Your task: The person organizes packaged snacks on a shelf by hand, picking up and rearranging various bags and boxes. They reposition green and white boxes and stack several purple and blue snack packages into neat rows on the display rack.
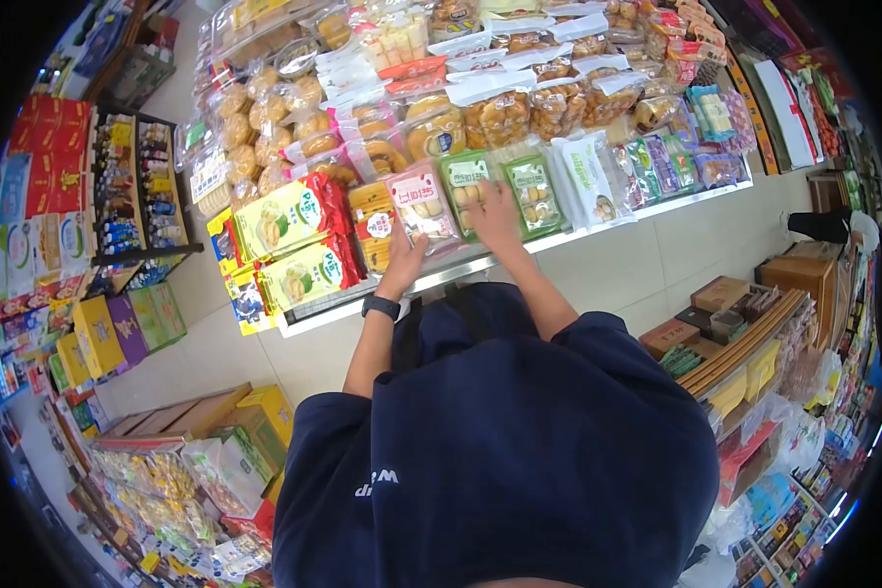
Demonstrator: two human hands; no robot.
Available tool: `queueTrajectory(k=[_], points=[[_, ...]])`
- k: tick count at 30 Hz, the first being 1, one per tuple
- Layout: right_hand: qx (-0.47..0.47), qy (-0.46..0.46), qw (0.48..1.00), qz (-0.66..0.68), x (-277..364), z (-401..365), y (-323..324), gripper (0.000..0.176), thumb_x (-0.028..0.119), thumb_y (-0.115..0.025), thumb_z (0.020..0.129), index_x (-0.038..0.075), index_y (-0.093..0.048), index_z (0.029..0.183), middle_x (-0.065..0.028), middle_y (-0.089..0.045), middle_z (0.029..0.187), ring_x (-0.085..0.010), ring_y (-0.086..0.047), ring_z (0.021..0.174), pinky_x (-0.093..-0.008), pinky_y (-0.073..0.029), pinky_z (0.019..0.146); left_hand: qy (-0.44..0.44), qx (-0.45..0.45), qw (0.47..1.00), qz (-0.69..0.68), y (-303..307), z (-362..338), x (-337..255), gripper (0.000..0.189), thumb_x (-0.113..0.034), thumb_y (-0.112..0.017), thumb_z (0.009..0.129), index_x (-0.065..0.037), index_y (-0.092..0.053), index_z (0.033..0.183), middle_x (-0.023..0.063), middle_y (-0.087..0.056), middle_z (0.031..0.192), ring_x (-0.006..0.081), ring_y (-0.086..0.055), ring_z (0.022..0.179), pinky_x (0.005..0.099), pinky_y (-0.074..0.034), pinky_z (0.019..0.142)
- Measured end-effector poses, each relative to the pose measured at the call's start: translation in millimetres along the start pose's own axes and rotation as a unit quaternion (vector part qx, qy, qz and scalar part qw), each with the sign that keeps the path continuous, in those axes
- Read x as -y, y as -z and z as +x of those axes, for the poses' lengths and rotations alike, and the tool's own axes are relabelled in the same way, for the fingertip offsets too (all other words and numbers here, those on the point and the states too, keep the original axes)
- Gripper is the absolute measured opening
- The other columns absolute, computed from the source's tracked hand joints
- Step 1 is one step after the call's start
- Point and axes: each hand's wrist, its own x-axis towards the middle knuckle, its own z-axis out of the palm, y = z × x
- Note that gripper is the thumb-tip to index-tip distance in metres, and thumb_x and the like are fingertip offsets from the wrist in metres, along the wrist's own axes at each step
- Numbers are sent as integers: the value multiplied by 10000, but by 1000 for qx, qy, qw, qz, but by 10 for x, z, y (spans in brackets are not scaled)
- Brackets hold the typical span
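Two hands are seen apart: the right hand point(493, 211) laid open on a green plastic cake packet point(464, 178), the left hand point(405, 257) against the pink plastic packet point(422, 203) beside it (grip unclear), neither packet seemingly squared yet.

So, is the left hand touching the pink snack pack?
Touching. In the head view, the left hand overlaps the lower edge of the pink snack pack, with no gap between them.

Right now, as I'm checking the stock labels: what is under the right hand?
The right hand rests flat on green packets of round pastries. It covers their lower parts; what lies beneath them cannot be seen.
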Motion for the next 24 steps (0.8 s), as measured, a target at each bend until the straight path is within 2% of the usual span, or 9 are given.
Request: queueTrajectory(k=[3,6,8,11,14,15,18,21,24], points=[[-68,-35,996,39,-616,152,-50,493,323,-632,918,24,-549,1300,-316,-442,1358,-452,-485,1244,-603,-403,992,-28,-32,998,48,-40,20,138,597,-181,-527,982,11,-297,1499,203,-433,1444,326,-413,1366,385,-310,1140],[-26,-119,991,-59,-964,185,137,647,310,-713,824,43,-472,1361,-282,-478,1320,-448,-506,1222,-583,-413,996,24,-1,1000,17,-12,33,129,756,-255,-572,951,36,-207,1545,280,-297,1562,399,-225,1489,428,-170,1218],[40,-172,974,-143,-1092,175,151,776,311,-766,759,53,-418,1403,-263,-500,1297,-445,-517,1211,-576,-422,986,26,2,999,20,-14,32,105,769,-264,-572,947,31,-198,1550,280,-301,1559,395,-231,1488,433,-173,1217],[72,-154,970,-175,-1058,114,204,952,348,-827,683,75,-343,1455,-240,-517,1292,-453,-534,1195,-574,-441,972,14,8,1000,4,-3,34,89,785,-275,-572,946,31,-183,1554,282,-296,1560,394,-232,1487,437,-174,1216],[106,-218,965,-99,-993,272,283,1004,375,-837,681,61,-319,1482,-258,-517,1281,-470,-535,1187,-559,-459,968,-10,-17,1000,24,-22,32,183,666,-214,-549,962,22,-261,1514,234,-384,1488,351,-356,1404,404,-272,1160],[83,-206,973,-62,-996,302,288,997,382,-836,685,54,-328,1478,-263,-519,1273,-473,-532,1190,-548,-463,971,-18,-30,999,38,-33,38,171,607,-182,-538,971,17,-302,1493,209,-430,1451,329,-419,1363,386,-321,1132],[31,-153,988,20,-908,354,370,967,396,-832,694,33,-364,1459,-282,-524,1244,-477,-526,1188,-519,-472,974,-27,-39,998,38,-46,15,131,606,-185,-541,971,16,-306,1492,211,-429,1453,334,-415,1367,390,-317,1135],[11,-83,996,42,-246,335,692,911,381,-823,703,22,-415,1434,-309,-527,1241,-473,-532,1174,-499,-469,976,-20,-38,997,58,-51,23,126,618,-190,-545,970,14,-296,1498,217,-423,1460,341,-413,1368,395,-315,1138],[11,-46,998,39,293,124,711,866,364,-813,721,32,-446,1432,-338,-514,1291,-475,-536,1173,-494,-461,984,25,10,999,40,-19,39,153,791,-287,-573,950,31,-176,1556,276,-289,1566,391,-236,1485,446,-174,1211]])
